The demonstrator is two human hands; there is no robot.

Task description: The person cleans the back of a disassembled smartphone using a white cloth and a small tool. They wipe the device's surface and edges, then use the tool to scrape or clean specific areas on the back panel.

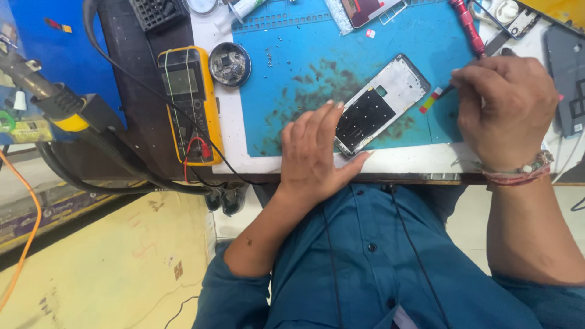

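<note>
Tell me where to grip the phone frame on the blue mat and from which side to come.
Pinch the phone frame across its two long edges near the free upper end, coming from above. It lies flat and slanted on the blue mat, and the left hand already pins its lower end.

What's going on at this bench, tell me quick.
A person in a blue shirt works on an opened phone frame lying on a blue mat. The left hand rests flat at the frame's lower end, steadying it. The right hand is closed around a thin tool whose tip points at the frame's right edge. A yellow multimeter and a round dish of small parts sit to the left.
</note>
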